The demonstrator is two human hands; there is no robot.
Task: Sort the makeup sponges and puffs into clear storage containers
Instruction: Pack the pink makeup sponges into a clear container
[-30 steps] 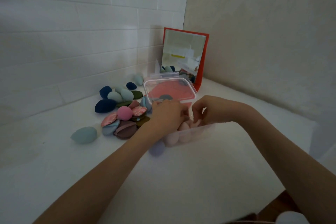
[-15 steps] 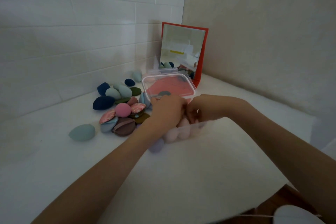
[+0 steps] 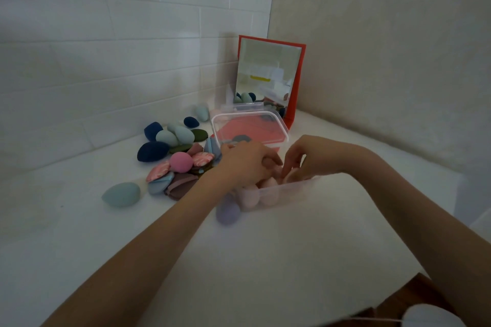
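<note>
1. Working over the near box (image 3: pixel 281 195), both hands meet at the picture's centre. The left hand (image 3: pixel 244 163) hangs over the box's 9 o'clock end with fingers curled down into it; what they close on is hidden, so I cannot tell its grip. The right hand (image 3: pixel 316 156) reaches in from 3 o'clock, fingers (image 3: pixel 292 171) curled and seemingly pinching a pale pink sponge (image 3: pixel 288 179).
2. Pale pink sponges (image 3: pixel 249 195) already lie inside the box, seen through its clear wall. A lilac sponge (image 3: pixel 227 211) sits outside, touching the box at its 8 o'clock corner.
3. The unsorted pile (image 3: pixel 175 156) lies on the surface (image 3: pixel 265 260) at 9 to 10 o'clock of the box: navy, pale blue, green and pink sponges and flat puffs. One teal sponge (image 3: pixel 122 194) lies apart, at 8 o'clock of the pile.
4. A second box (image 3: pixel 249 127) with a clear lid stands just behind the hands at 12 o'clock, and a red-framed mirror (image 3: pixel 268 82) leans in the corner.
5. The sponges look light, soft and springy, likely to bulge back when packed; a gentle pinch across the fat middle should suit. The puffs seem flat and floppy, best taken by an edge.
</note>
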